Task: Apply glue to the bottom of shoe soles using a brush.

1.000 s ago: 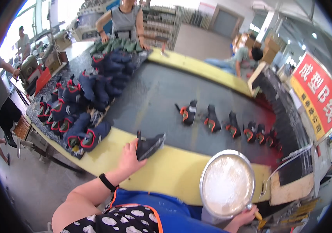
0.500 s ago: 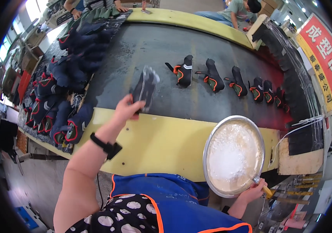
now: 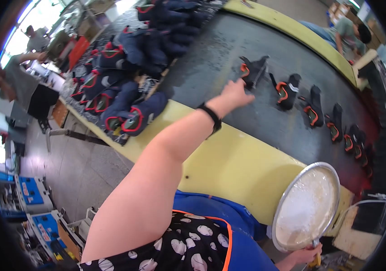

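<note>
moved since last frame (½ sec): view is swung round; l. hand point(image 3: 235, 94) and the dark shoe point(image 3: 257, 74) are farther in over the belt point(image 3: 193, 81), from its near edge toward the row. pan point(image 3: 283, 202) remains on the belt's near side.

findings now. shoe: on or just over the belt, at the l. end of the row of dark, orange-trimmed shoes point(image 3: 288, 92), apart from its neighbour. contact w/ belt surface can't be confirmed. l. hand: part open, thumb away from fingers, at shoe's near end; firm grip or mere touch, cannot tell. r. hand point(image 3: 308, 254): curled closed at the pan's lower rim, round a yellow handle point(image 3: 318, 260); whether handle belongs to pan or to a tool, unclear. pan is tilted, w/ whitish contents point(image 3: 303, 205), near side of belt, partly over the yellow board point(image 3: 229, 158).

also noted: pile of navy, red-trimmed shoes point(image 3: 132, 97) l. of belt; co-worker point(image 3: 347, 36) beyond belt's far r. side.

step in hand, in my judgement: placing shoe at row's end. next move calls for: shoe settled flat on belt, gap to neighbour kept, l. fingers lifted off w/o dragging it, pan held level meanwhile. risk, est.: shoe tips if let go early.
</note>
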`<action>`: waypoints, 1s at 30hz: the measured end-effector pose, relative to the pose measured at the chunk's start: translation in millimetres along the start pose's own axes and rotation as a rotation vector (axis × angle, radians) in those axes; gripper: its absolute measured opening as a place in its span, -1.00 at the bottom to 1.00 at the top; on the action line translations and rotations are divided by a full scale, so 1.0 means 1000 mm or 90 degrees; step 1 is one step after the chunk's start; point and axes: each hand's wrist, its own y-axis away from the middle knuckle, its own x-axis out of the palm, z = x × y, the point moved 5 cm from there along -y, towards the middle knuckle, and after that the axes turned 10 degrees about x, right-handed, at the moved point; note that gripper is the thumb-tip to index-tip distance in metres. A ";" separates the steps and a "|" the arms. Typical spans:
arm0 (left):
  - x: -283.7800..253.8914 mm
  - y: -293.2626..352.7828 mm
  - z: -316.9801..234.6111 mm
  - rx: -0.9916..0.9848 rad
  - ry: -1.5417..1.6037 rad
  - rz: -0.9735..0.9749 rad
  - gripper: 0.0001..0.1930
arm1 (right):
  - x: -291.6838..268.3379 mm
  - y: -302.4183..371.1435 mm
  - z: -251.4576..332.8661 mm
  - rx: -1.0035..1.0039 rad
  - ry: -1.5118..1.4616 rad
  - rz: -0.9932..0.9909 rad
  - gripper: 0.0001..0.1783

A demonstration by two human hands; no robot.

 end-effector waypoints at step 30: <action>-0.044 0.299 -0.049 0.251 -0.259 0.045 -0.39 | 0.000 0.025 0.033 0.104 -0.594 0.205 -0.79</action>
